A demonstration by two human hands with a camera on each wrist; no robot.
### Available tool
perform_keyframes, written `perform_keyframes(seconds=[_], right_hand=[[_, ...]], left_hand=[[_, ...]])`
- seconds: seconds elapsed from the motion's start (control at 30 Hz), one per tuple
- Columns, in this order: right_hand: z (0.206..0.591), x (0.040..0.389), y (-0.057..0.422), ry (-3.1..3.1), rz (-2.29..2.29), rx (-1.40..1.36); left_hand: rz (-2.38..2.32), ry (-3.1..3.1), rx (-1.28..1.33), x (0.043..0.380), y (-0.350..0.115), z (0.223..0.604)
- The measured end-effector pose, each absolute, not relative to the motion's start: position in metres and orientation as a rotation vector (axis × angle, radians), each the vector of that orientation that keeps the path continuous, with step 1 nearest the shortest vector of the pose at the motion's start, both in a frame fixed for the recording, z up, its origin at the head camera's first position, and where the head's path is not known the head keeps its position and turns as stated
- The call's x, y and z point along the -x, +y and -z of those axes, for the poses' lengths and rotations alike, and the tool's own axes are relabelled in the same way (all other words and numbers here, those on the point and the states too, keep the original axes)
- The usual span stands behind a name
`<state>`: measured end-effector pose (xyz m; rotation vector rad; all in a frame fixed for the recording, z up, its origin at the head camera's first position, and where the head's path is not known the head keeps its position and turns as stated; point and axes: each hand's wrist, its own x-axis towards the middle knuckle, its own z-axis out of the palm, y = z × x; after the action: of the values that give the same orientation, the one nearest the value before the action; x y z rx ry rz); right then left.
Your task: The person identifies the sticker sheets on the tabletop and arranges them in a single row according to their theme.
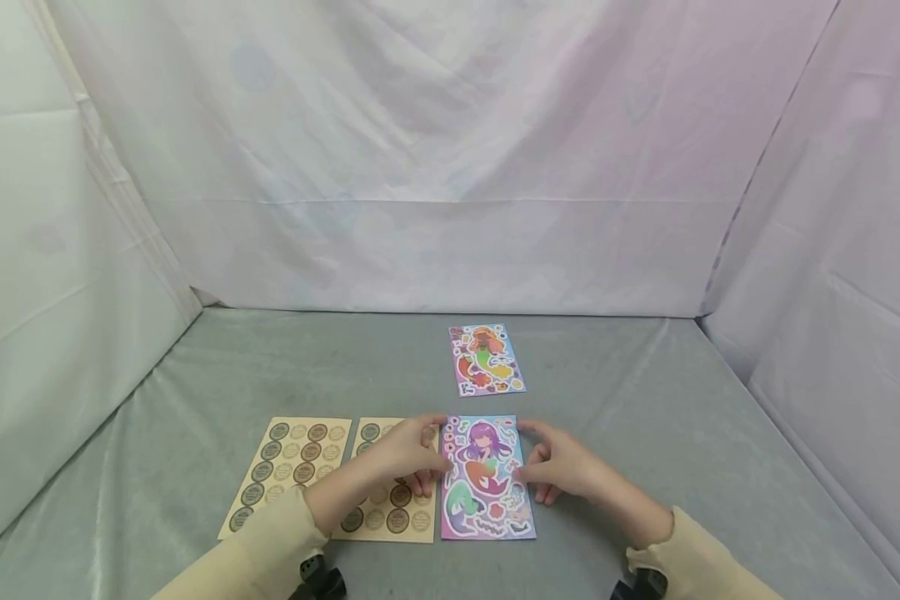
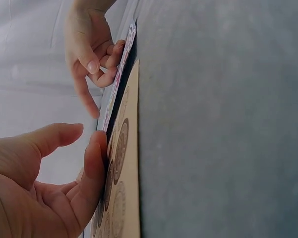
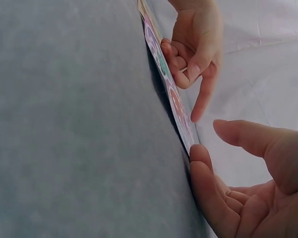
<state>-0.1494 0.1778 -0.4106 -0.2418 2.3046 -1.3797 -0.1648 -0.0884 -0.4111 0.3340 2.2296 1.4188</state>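
Flat, rectangular mermaid sheet, soft grey cloth. Left hand touches 9 o'clock edge, right hand 3; both relaxed, gripping nothing (dark shadow beneath: wrist views only).

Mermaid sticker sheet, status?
Left hand, right hand at opposite side edges. Mermaid sticker sheet face up between them. Nearer tan label sheet close on its left.

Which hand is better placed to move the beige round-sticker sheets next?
Probably the left hand: it is over one round-sticker sheet, while the right hand is beyond the purple-haired mermaid sticker sheet, at its right edge.
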Motion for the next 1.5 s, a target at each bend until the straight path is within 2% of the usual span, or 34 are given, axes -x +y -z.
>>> perform_keyframes(seconds=[0.77, 1.03, 1.5], right_hand=[[0.399, 0.152, 0.186, 2.398, 1.47, 0.234], [0.39, 0.155, 0.184, 2.467, 1.441, 0.151], [0.377, 0.162, 0.186, 2.539, 1.431, 0.2]], left_hand=[[-1.561, 2.169, -0.394, 0.172, -0.096, 0.399], [-1.54, 2.24, -0.378, 0.175, -0.095, 0.391], [-1.581, 2.296, -0.414, 0.184, -0.094, 0.387]])
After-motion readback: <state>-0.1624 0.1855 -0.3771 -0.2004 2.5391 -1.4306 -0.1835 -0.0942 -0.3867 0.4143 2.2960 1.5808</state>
